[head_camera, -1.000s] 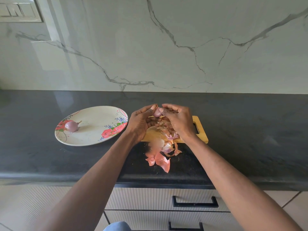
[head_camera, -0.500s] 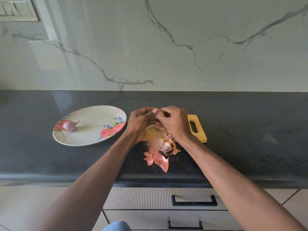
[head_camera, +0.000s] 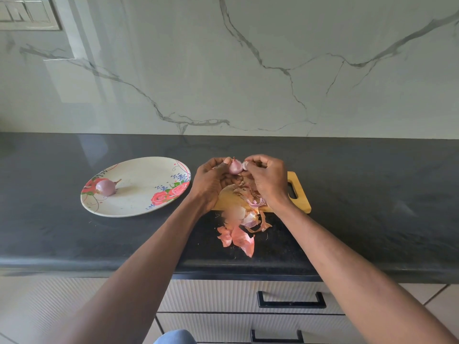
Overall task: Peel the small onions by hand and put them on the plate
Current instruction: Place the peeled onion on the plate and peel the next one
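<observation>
1. Your left hand (head_camera: 211, 181) has its fingers curled round a small onion (head_camera: 235, 167), thumb tip against its left side; the onion sits raised above the far end of the cutting board (head_camera: 301, 194).
2. Your right hand (head_camera: 267, 178) is curled, its thumb and forefinger pinching at the onion's right side. A pale scrap shows at the fingertips, probably a bit of skin, though the view is too small to be sure.
3. The board is yellow wood with a handle slot at its right end; your hands cover most of it.
4. Loose onion skins (head_camera: 238, 234) lie heaped on the board's near edge and spill onto the dark countertop (head_camera: 372, 207) toward you.
5. The floral plate (head_camera: 139, 207) sits on the counter just left of your left hand, not touching the board.
6. One peeled onion (head_camera: 106, 187) rests on the plate's left side, stalk tip pointing right.
7. Cabinet drawers (head_camera: 290, 300) with black handles run below the counter edge.
</observation>
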